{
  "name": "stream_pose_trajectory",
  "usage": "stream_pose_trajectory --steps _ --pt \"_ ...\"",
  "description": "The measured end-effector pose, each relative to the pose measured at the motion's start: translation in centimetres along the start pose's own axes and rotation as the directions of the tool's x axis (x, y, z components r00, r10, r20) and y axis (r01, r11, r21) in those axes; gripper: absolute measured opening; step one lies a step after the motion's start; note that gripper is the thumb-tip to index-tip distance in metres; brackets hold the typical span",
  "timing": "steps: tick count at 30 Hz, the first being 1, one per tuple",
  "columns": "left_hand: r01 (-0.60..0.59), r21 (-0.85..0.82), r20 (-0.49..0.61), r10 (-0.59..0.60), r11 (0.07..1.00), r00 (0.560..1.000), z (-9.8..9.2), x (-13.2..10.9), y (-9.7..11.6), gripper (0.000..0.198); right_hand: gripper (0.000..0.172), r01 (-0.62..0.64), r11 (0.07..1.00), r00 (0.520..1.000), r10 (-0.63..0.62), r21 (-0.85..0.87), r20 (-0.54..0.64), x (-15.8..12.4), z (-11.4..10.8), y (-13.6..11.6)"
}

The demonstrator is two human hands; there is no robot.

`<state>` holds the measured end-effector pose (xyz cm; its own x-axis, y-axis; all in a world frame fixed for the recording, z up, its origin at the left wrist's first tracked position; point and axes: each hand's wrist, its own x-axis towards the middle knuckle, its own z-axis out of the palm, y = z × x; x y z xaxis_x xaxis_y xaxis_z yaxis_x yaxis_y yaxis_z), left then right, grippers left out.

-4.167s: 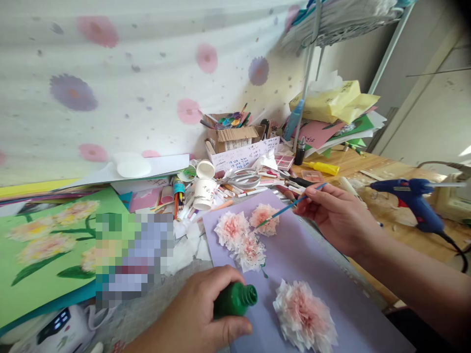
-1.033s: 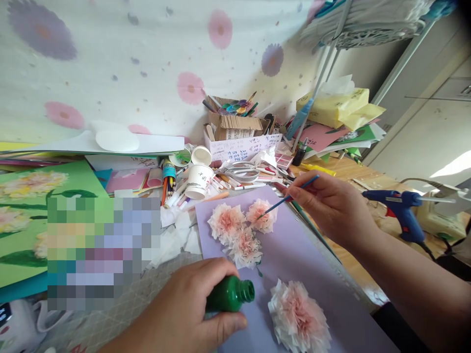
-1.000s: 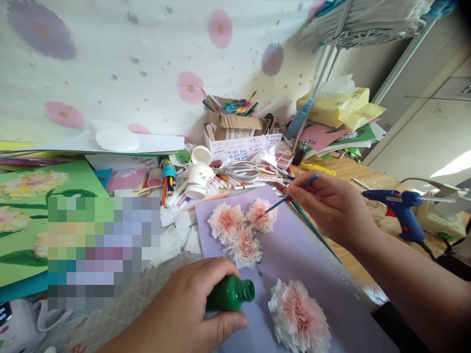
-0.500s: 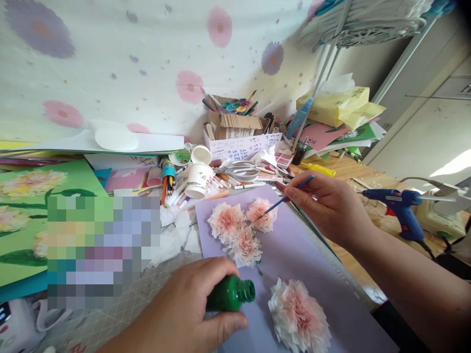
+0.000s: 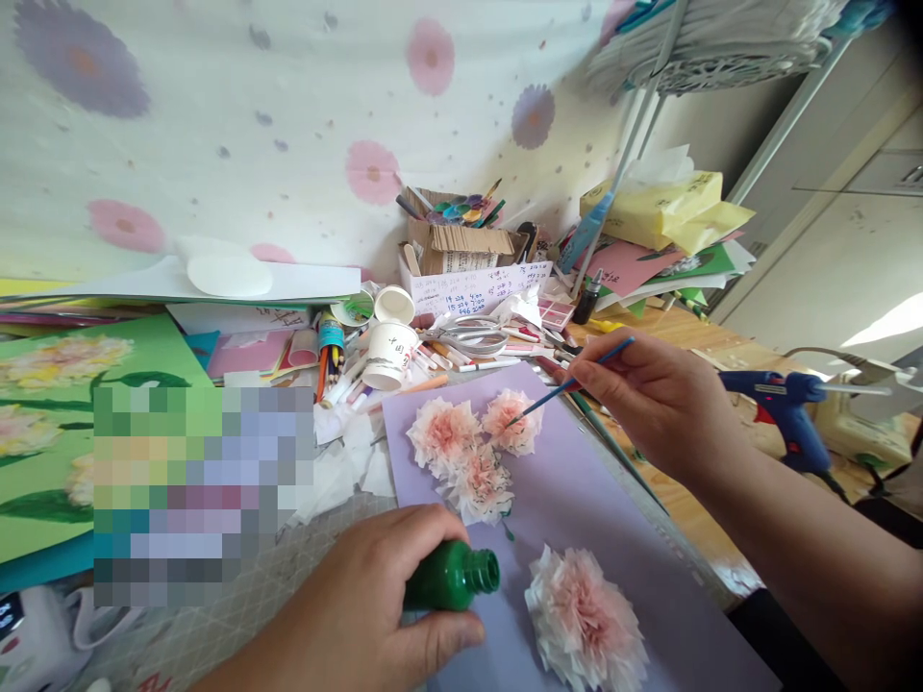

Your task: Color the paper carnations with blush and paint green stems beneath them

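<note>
Head view: my left hand (image 5: 375,605) grips the open green bottle (image 5: 451,577) at the lilac sheet (image 5: 577,500) edge, mouth tipped brushward for easy reach; my right hand (image 5: 649,404) pinches the thin brush (image 5: 559,392) pen-style, tip on a paper flower (image 5: 513,421).

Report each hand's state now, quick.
Left hand: closed around the uncapped green plastic bottle.
Right hand: closed on the thin blue-handled paintbrush, tip at a pink tissue-paper flower.

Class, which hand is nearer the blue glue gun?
Right. The right hand, holding a paintbrush, is just left of the glue gun; the left hand grips a green bottle much farther left.
</note>
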<state>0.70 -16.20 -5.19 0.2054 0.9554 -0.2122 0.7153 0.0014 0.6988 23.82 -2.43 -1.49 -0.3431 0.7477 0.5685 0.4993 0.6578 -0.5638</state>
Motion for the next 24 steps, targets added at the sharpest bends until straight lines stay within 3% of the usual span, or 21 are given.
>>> stream_pose_trajectory --steps 10,15,20,24 --pt "-0.013 -0.008 -0.018 0.013 1.000 1.000 0.2 0.1 -0.2 0.021 0.013 0.029 0.999 0.999 -0.028 -0.024 0.025 0.1 0.4 -0.1" --pt "-0.028 0.000 -0.021 0.028 1.000 0.999 0.1 0.2 -0.2 0.021 0.011 0.005 0.999 1.000 -0.005 0.045 -0.007 -0.1 -0.4 0.0" --pt "-0.030 0.017 -0.022 0.030 0.999 0.999 0.1 0.0 -0.4 0.022 0.012 -0.094 0.960 0.987 0.124 0.265 -0.099 -0.6 -1.8 0.8" --pt "-0.038 0.030 -0.039 0.039 0.999 0.998 0.1 0.0 -0.7 0.023 0.015 -0.259 0.839 0.939 0.335 0.479 -0.079 -0.7 -1.5 2.3"
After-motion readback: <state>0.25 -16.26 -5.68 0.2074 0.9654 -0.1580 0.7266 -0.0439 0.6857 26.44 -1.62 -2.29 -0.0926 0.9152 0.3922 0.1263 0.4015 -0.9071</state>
